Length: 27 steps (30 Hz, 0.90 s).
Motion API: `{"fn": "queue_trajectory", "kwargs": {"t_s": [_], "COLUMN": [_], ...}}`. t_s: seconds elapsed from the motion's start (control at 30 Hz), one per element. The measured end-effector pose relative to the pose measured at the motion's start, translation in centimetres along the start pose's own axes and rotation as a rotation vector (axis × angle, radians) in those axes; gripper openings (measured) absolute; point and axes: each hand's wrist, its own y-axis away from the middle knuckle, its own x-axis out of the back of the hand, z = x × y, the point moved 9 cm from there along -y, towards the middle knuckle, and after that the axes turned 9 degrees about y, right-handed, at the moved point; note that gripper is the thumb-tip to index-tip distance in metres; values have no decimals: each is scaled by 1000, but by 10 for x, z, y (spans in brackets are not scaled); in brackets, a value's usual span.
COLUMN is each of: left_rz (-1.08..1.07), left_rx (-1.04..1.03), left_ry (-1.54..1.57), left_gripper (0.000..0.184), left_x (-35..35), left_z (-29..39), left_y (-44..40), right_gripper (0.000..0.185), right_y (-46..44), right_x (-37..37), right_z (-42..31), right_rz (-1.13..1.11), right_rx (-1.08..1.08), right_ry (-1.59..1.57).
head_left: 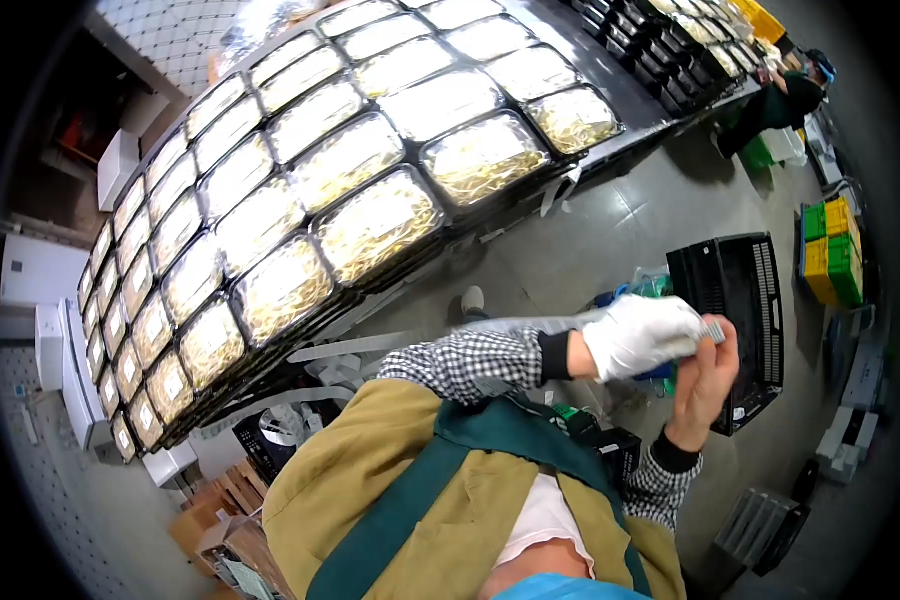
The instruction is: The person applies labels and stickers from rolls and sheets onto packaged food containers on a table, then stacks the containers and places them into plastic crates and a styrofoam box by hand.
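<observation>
My left hand (642, 338), in a white glove, is closed, with its fingers bunched toward my bare right hand (708, 375). Between the fingertips of both hands shows a small grey-white printed label (712, 331), pinched by my right thumb and fingers. A long pale strip (370, 343) runs past my checked left sleeve to the glove and looks like label backing; its path through the glove is hidden. Up and to the left, clear-lidded black trays (378, 225) of pale yellow, noodle-like strands stand in stacked rows.
Below my hands lies a black crate (745, 330) on the floor. Green and yellow crates (830, 252) are stacked at the right. Another person (785, 100) stands by the far table end, near stacked black trays (650, 55). Cardboard boxes (235, 550) sit lower left.
</observation>
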Motion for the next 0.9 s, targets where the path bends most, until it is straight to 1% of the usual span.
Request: {"fn": "queue_trajectory", "kwargs": {"t_s": [0.03,0.1,0.13,0.17,0.23,0.27,0.3,0.37,0.47,0.5,0.53,0.57,0.63,0.67,0.7,0.77,0.8,0.83,0.9], "left_rz": [38,76,72,96,135,129,144,165,250,279,261,296,379,459,498,407,490,531,522], "left_rx": [-11,33,-2,124,162,242,285,381,416,426,406,440,494,650,619,578,448,389,327], "left_ry": [-1,6,-41,3,93,176,145,148,97,86,31,40,56,229,321,-130,-259,-397,-898], "left_gripper": [20,20,22,22,21,20,19,19,19,19,19,18,17,14,11,11,12,12,17], "left_x": [16,43,55,70,95,104,114,128,145,151,154,159,165,162,161,173,180,187,189], "left_z": [-6,-32,-39,-48,-63,-74,-81,-99,-112,-115,-116,-122,-133,-146,-140,-129,-125,-122,-98], "left_y": [-3,-9,-15,-21,-28,-29,-30,-31,-36,-39,-42,-40,-37,-28,-36,-41,-41,-43,-51], "right_gripper": [24,26,26,27,27,26,25,27,29,24,19,15,12,10,9,8,8,9,9], "right_y": [-14,-45,-61,-78,-109,-122,-137,-163,-188,-192,-195,-198,-197,-204,-221,-261,-273,-280,-286], "right_x": [-13,-35,-45,-54,-79,-87,-93,-103,-123,-128,-131,-133,-141,-142,-142,-144,-162,-178,-196], "right_z": [8,19,26,30,25,20,20,23,37,46,46,44,17,17,24,45,54,62,71], "right_rz": [-26,-64,-56,-51,-125,-139,-177,-219,-487,-504,-466,-429,-420,-449,-442,-442,-568,-644,-738], "right_rx": [-4,-22,-35,-51,23,63,103,53,44,38,91,146,558,563,514,400,326,337,351], "right_ry": [-29,-20,15,54,89,123,133,119,254,313,355,400,617,541,519,477,482,463,426]}}
